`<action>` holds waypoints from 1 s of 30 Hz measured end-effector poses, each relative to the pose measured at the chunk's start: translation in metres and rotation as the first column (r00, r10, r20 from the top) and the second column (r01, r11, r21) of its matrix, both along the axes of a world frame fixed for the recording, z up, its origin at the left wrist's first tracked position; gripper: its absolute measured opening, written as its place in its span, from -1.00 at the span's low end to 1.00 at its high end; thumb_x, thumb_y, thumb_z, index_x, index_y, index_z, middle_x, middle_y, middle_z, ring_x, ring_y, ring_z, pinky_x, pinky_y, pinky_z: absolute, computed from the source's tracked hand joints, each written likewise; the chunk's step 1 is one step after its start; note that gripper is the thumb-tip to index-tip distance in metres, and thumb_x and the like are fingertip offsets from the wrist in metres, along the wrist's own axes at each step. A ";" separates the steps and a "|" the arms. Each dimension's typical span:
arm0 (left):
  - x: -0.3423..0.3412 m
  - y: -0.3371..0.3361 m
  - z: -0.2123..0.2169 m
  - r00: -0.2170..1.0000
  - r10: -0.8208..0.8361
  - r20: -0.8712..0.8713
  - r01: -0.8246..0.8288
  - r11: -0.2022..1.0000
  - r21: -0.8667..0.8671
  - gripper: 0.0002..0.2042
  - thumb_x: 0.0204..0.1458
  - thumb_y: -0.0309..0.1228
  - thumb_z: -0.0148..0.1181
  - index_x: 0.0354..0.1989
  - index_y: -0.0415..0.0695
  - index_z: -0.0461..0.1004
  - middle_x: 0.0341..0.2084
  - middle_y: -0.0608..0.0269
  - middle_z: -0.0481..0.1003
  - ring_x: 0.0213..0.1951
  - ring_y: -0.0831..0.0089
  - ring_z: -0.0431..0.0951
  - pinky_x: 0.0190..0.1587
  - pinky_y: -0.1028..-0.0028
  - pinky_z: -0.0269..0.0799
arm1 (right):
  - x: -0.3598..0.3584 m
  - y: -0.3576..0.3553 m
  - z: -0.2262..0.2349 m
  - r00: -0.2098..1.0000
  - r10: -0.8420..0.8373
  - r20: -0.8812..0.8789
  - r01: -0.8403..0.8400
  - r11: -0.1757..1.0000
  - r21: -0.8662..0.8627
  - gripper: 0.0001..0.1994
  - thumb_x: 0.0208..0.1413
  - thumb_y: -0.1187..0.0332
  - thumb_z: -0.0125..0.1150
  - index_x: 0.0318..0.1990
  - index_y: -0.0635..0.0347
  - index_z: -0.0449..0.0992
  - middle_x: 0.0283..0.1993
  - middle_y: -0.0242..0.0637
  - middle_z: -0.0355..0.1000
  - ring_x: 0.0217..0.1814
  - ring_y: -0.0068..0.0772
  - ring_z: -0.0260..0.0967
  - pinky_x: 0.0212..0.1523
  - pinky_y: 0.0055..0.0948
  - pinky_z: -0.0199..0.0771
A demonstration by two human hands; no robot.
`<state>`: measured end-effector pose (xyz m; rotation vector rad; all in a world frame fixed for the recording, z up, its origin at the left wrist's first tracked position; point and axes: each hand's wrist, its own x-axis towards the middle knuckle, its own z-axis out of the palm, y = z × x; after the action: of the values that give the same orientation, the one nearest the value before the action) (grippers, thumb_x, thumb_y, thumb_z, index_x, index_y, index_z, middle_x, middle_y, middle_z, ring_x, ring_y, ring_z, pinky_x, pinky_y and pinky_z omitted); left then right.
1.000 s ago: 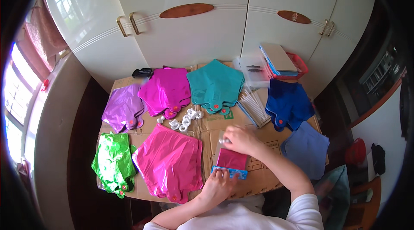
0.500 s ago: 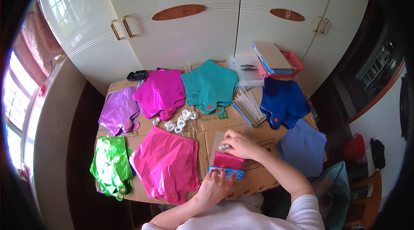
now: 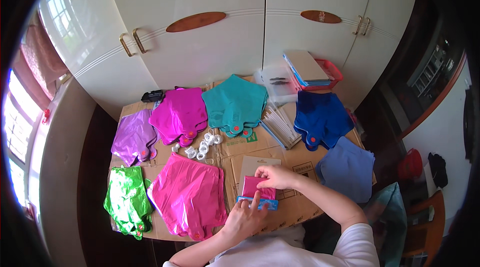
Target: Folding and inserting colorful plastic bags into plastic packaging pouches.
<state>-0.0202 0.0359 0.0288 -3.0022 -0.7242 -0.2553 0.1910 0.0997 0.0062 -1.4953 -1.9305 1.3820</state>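
Observation:
A folded pink foil balloon (image 3: pixel 254 182) lies on a beige card (image 3: pixel 248 166) with a hang hole, near the front of the cardboard-covered table. A blue printed strip (image 3: pixel 271 204) crosses the card's near end. My left hand (image 3: pixel 245 217) rests over this strip with fingers spread, one fingertip touching the pink foil. My right hand (image 3: pixel 276 177) is closed at the foil's far right side, thumb on the foil and fingers curled by its top edge. What lies under those curled fingers is hidden.
Stacks of flat foil balloons surround the work spot: large pink (image 3: pixel 189 194), green (image 3: pixel 128 202), lilac (image 3: pixel 132 137), magenta (image 3: pixel 179 114), teal (image 3: pixel 235 102), dark blue (image 3: pixel 322 119), pale blue (image 3: pixel 346 169). White ribbon coils (image 3: pixel 202 149), white sticks (image 3: pixel 282 124) and a red basket (image 3: pixel 332 74) stand farther back.
My right hand has moved down onto the pink foil, and the small greyish item in its fingers no longer shows. One left fingertip now touches the foil. The whole view has shifted slightly.

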 end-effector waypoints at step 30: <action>0.011 -0.001 -0.015 0.983 0.037 -0.178 -0.005 0.984 0.179 -0.75 -0.09 -0.36 0.04 -0.23 -0.16 0.31 -0.12 -0.20 0.49 -0.42 0.34 0.54 -0.31 0.43 0.45 | 0.152 0.239 -0.029 0.729 -0.626 0.276 0.114 0.509 0.853 -0.91 -0.03 0.32 0.15 -0.42 0.02 0.58 -0.47 -0.15 0.51 -0.38 -0.12 0.52 -0.34 -0.20 0.52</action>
<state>-0.0090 0.0353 0.0140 -2.8002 -0.6760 -0.0418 0.3433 0.3390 -0.0230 -1.7439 -1.8735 -0.2468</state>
